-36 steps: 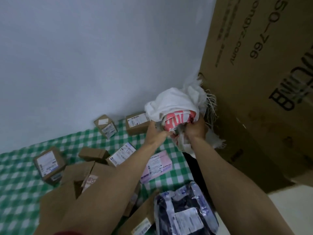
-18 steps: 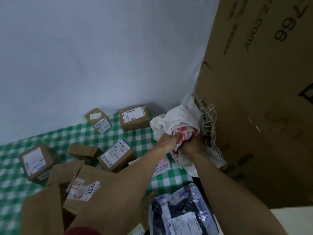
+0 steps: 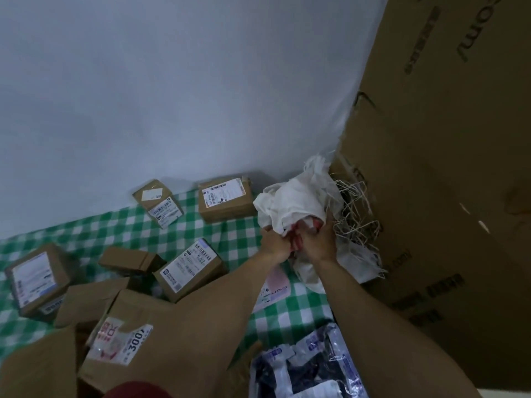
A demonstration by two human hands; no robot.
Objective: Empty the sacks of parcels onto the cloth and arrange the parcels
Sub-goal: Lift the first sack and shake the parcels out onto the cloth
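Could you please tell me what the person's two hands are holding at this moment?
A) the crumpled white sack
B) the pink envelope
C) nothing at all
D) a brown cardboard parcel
A: the left hand and the right hand both grip the crumpled white sack, bunched up beside the large cardboard box.

Both hands (image 3: 298,242) are scrunching the sack (image 3: 293,205) tighter, pushing it toward the big box (image 3: 445,168); red print's getting buried.
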